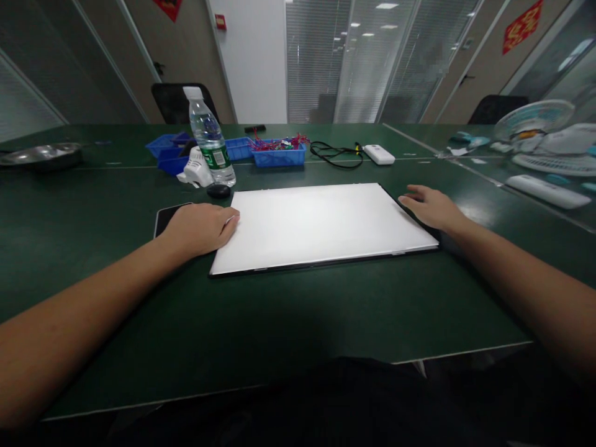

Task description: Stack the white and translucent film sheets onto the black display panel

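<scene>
A flat white panel (311, 226) with thin black edges lies on the dark green table in front of me. At its left edge my left hand (200, 228) is closed, thumb and forefinger meeting over the border; a sliver of white shows between them, and the other fingers are hidden. Beside the right edge is my right hand (431, 206), its fingers stretched out and slightly apart, with nothing in them. Whether its fingertips touch the black border I cannot tell. A dark flat object with a light rim (164, 217), perhaps a phone, lies partly under my left hand.
Behind the panel stand a water bottle (212, 139), a crumpled white object (196, 169), a black mouse (218, 191) and a blue tray (279, 157) of red wires. A black cable (338, 155) joins a white box (379, 154). A fan (533, 127) lies right, a metal pan (41, 155) left.
</scene>
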The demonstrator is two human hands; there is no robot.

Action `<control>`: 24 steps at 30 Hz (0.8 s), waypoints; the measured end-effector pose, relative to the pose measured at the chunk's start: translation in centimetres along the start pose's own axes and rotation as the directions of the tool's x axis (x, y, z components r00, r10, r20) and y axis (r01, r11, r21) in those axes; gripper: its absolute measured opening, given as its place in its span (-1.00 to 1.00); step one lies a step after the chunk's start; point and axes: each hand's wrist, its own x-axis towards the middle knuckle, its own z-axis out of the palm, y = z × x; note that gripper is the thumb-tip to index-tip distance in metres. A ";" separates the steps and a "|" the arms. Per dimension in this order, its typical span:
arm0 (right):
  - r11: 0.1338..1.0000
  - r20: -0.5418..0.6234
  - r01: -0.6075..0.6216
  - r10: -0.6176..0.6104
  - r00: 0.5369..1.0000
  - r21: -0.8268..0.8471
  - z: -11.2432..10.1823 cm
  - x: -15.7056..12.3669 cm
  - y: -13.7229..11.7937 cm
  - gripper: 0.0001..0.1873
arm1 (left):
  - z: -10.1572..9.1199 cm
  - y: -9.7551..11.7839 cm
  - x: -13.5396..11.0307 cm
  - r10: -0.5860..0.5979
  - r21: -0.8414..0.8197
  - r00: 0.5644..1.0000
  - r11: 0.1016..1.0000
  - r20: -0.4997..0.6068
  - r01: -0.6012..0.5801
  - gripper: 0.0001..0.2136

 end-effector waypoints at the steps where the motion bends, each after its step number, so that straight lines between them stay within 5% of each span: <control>1: 0.999 0.004 0.007 -0.007 1.000 0.043 0.0 0.0 0.0 -0.36 | 0.0 0.0 0.0 0.008 0.013 1.000 1.000 0.001 -0.008 -0.31; 6: 0.981 0.013 0.054 -0.057 0.998 0.187 0.4 -0.3 -0.2 -0.63 | 0.2 0.0 0.0 0.043 0.033 0.999 0.999 -0.014 -0.043 -0.33; 11: 0.939 0.033 0.037 -0.052 0.998 0.343 1.2 -1.0 -0.5 -0.41 | 0.5 -0.2 0.1 0.033 0.020 0.999 0.999 -0.011 -0.032 -0.32; 17: 0.779 0.117 -0.189 0.148 0.982 0.598 1.1 -0.6 -0.8 -0.48 | 0.8 -0.4 0.2 0.062 0.019 0.998 0.998 -0.025 -0.062 -0.31; 24: 0.613 0.174 -0.204 0.109 0.979 0.764 0.0 -0.6 -1.5 -0.37 | 0.8 -0.4 0.3 0.042 0.019 0.999 0.999 -0.029 -0.041 -0.33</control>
